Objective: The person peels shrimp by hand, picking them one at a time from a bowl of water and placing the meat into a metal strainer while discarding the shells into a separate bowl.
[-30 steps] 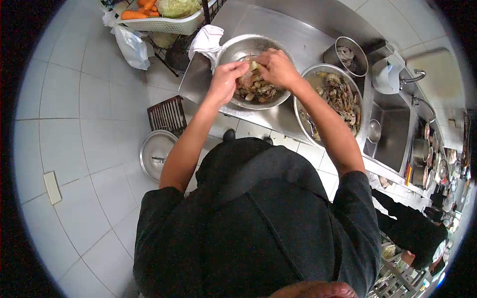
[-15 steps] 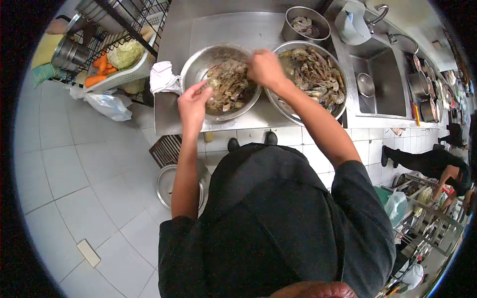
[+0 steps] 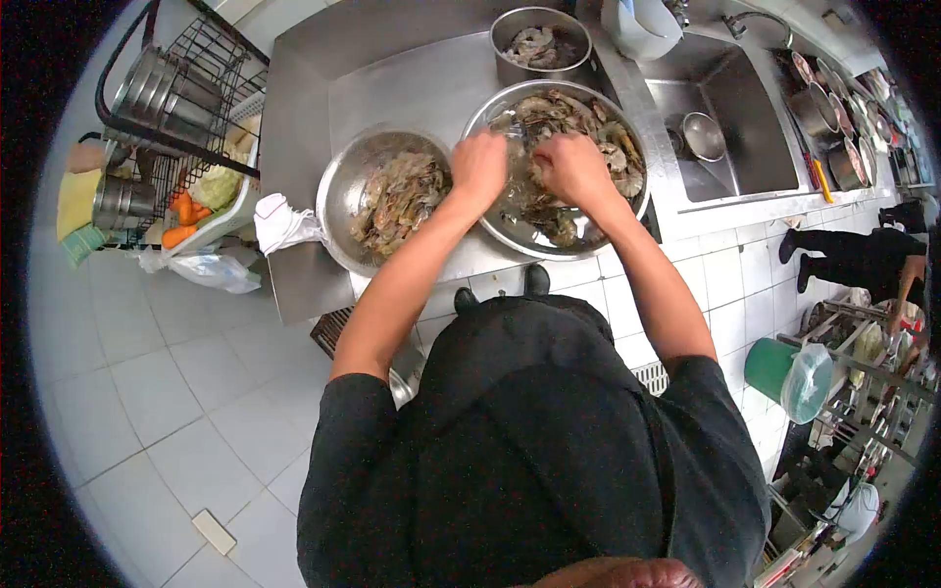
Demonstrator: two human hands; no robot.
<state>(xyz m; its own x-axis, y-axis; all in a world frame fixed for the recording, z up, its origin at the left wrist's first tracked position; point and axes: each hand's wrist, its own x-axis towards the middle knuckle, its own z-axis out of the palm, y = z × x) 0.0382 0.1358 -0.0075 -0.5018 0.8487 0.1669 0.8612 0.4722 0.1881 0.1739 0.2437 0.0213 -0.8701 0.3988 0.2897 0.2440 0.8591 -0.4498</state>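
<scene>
Both hands are over the right steel bowl (image 3: 490,233), which holds grey-brown raw shrimp (image 3: 569,113) and some liquid. My left hand (image 3: 480,169) is at the bowl's left side, its fingers curled down and mostly hidden behind the back of the hand. A short gap to the right, my right hand (image 3: 573,171) has its fingers pinched together among the shrimp. Whatever either hand grips is hidden or too small to name. Beside my left forearm stands another steel bowl (image 3: 336,186), with a heap of brownish shrimp or shrimp shells (image 3: 400,201).
Behind the bowls stands a steel pot (image 3: 542,71) with greyish shrimp. A sink (image 3: 730,181) with a ladle (image 3: 704,137) is on the right. A white cloth (image 3: 284,223) hangs at the counter's left corner, near a wire rack (image 3: 211,59) and vegetables. Another person (image 3: 858,260) stands far right.
My left hand has moved right, from the left bowl to the right one. My right hand has come from between the bowls to the shrimp in the right bowl. The view has shifted.
</scene>
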